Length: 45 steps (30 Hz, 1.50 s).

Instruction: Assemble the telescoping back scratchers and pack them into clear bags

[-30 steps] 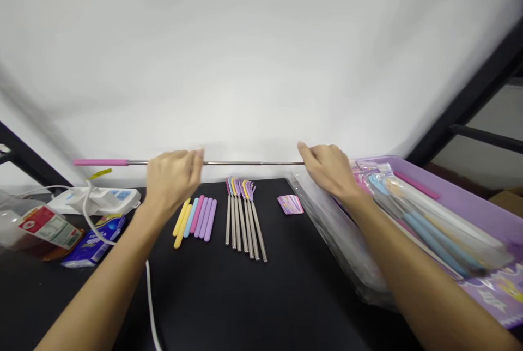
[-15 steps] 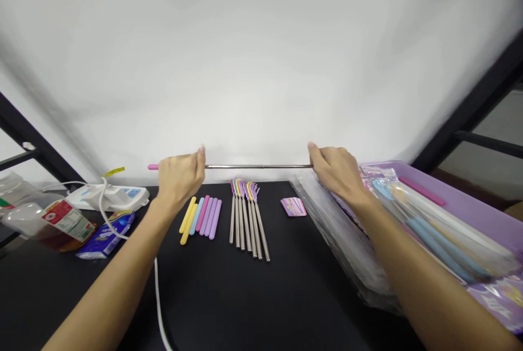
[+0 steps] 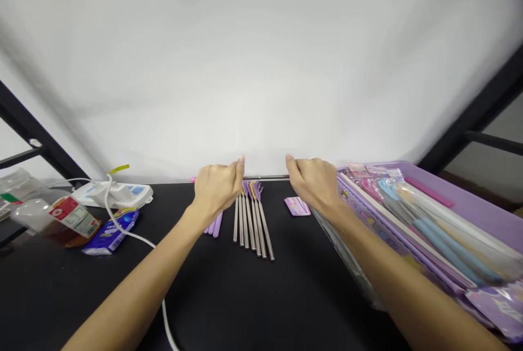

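My left hand [image 3: 216, 187] and my right hand [image 3: 312, 181] are both closed on a thin telescopic metal rod [image 3: 265, 177]. Only a short stretch of the rod shows between them. Its pink handle tip [image 3: 193, 179] peeks out left of my left hand. Below the hands several metal forks [image 3: 250, 219] with coloured heads lie in a row on the black table [image 3: 253, 296]. Purple handle sleeves [image 3: 216, 225] lie partly hidden under my left hand.
A purple tray [image 3: 469, 204] of packaged forks sits at the right. A small pink card [image 3: 297, 206] lies beside the forks. At the left are a white power strip [image 3: 114, 194] with cable, a blue packet [image 3: 109, 233] and a plastic bottle [image 3: 53, 220].
My hands have moved together, and the rod has collapsed from long to short. The pink handle has drawn in to my left hand.
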{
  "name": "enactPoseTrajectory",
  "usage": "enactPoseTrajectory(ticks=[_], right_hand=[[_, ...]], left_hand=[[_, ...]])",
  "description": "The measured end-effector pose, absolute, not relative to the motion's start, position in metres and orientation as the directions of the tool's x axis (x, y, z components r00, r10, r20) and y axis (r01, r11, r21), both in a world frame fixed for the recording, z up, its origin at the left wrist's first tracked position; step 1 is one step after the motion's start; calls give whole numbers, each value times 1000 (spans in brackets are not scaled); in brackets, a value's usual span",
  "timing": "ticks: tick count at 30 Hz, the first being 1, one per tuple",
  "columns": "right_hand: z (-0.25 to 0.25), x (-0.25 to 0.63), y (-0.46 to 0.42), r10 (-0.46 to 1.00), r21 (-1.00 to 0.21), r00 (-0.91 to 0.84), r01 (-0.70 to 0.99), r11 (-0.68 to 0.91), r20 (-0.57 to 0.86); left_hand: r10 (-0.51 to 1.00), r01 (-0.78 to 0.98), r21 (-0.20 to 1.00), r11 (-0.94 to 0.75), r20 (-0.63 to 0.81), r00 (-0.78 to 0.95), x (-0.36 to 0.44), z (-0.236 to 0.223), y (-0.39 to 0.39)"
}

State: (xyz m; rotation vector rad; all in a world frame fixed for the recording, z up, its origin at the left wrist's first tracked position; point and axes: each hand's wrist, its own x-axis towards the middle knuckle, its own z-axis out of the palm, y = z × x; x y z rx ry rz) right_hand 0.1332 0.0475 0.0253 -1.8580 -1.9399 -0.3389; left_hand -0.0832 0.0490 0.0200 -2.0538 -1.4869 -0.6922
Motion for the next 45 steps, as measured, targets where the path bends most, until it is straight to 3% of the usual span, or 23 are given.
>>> enactPoseTrajectory(ticks=[5, 11, 13, 17, 22, 25, 28, 32, 38, 43, 45], right_hand=[[18, 107, 38, 877, -105, -59, 987, 123, 477], [19, 98, 38, 862, -120, -44, 985, 121, 504], [20, 100, 39, 866, -123, -41, 985, 118, 498], [23, 114, 46, 867, -106, -83, 982, 155, 491], [28, 127, 55, 875, -126, -48, 984, 123, 481], [29, 127, 56, 884, -152, -41, 980, 126, 467], [31, 141, 56, 890, -158, -38, 980, 123, 455], [36, 159, 55, 881, -185, 47, 982, 46, 470], [37, 143, 54, 861, -199, -39, 966, 162, 508], [39, 155, 54, 853, -233, 23, 966, 117, 521], [37, 154, 54, 858, -238, 26, 965, 113, 513]], left_hand=[[714, 924, -33, -380, 625, 316, -56, 15, 40], [737, 862, 188, -470, 622, 266, -48, 13, 35], [725, 858, 165, -487, 624, 291, -53, 15, 38], [665, 877, -1, -481, 651, 366, -81, 21, 54], [638, 939, -53, -340, 720, 272, -93, 25, 60], [615, 925, -141, -353, 710, 343, -82, 22, 56], [631, 918, -141, -370, 687, 360, -95, 23, 63], [624, 989, -32, -142, 773, 115, -125, 30, 72], [532, 889, -205, -409, 738, 415, -100, 34, 56], [500, 961, -86, -262, 840, 212, -122, 40, 62], [477, 959, -112, -259, 849, 228, -119, 39, 61]])
